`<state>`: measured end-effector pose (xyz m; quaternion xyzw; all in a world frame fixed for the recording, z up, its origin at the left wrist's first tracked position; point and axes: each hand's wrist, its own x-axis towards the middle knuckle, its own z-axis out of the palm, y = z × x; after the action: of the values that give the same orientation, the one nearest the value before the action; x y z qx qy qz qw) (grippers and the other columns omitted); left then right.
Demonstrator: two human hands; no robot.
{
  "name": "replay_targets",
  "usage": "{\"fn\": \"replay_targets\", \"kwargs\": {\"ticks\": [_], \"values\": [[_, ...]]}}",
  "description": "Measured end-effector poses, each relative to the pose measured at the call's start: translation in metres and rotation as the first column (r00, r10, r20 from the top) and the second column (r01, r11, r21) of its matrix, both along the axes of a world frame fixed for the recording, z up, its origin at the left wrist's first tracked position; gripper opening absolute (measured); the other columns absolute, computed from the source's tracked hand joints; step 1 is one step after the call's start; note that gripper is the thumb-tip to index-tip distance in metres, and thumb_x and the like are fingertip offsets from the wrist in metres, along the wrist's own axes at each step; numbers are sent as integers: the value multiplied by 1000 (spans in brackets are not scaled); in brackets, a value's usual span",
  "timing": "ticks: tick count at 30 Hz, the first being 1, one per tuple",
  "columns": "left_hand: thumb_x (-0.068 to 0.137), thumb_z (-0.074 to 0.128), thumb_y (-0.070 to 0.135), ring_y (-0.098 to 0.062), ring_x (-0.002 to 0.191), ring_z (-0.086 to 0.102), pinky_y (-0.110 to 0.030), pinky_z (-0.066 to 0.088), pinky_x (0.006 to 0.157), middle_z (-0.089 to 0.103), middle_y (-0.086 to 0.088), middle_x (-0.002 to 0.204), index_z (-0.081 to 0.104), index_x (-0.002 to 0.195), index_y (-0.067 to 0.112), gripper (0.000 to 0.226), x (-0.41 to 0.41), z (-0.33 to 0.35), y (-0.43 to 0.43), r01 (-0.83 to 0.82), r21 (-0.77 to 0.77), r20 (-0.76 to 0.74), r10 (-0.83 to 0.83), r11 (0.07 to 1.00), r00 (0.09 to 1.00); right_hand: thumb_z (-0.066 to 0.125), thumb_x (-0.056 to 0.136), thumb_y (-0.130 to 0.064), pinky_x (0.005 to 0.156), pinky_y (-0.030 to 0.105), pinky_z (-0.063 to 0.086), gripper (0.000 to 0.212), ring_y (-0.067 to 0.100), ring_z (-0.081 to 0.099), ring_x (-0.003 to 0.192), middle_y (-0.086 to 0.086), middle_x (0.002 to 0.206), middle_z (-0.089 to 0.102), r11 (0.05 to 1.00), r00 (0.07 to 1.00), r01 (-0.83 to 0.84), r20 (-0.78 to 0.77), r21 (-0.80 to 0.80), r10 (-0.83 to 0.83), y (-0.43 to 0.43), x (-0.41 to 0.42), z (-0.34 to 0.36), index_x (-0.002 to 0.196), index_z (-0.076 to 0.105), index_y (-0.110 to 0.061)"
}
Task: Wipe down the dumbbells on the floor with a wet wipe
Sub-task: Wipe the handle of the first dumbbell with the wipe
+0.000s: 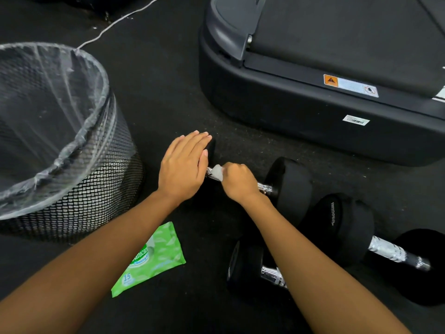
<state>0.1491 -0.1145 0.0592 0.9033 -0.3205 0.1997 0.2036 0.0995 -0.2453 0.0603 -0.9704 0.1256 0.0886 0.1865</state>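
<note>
Floor: dark rubber gym floor (168, 97), with a treadmill base (313, 121) behind.
Right grip (238, 180): curled round the chrome handle (265, 188), squeezing a white wet wipe (218, 172) against it.
Left grip (184, 165): fingers straight and together, palm flat on the left head (212, 153), apparently steadying it.
Dumbbell (292, 186): lies on the floor between the hands.
Axis: the handle runs from upper left to lower right. Bare chrome shows mostly beyond the right grip, toward the right head.
Next move: probably a slide along that axis, with the right hand nearer.
Nearby: second dumbbell (390, 251) and third dumbbell (243, 266) close right, wipe pack (154, 261) and mesh bin (96, 189) left.
</note>
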Motion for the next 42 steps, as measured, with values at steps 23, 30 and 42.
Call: {"fn": "replay_targets", "kwargs": {"ticks": [23,30,42], "values": [[95,30,24,-18,126,47,-31,25,109,58,-6,129,55,127,8,43,0,1,0,-7,22,-2,7,1000,1000,68,77,-3,108,30,27,41,24,45,113,9,117,54,996,933,-67,349,-56,82,2,-30,-10,116,54,-4],[95,29,24,-18,126,46,-31,23,109,57,-6,130,54,128,8,44,0,2,0,-7,34,-11,8,999,1000,58,88,-10,109,32,27,38,18,40,116,5,121,53,993,951,15,305,114,-50,-1,-29,-15,125,51,-9],[95,31,22,-20,125,48,-32,26,108,58,-6,129,56,127,7,43,0,-1,1,0,21,29,-1,1000,1000,41,95,-11,94,33,36,26,30,51,108,17,114,59,993,997,-79,-6,92,80,9,7,3,112,58,1]]}}
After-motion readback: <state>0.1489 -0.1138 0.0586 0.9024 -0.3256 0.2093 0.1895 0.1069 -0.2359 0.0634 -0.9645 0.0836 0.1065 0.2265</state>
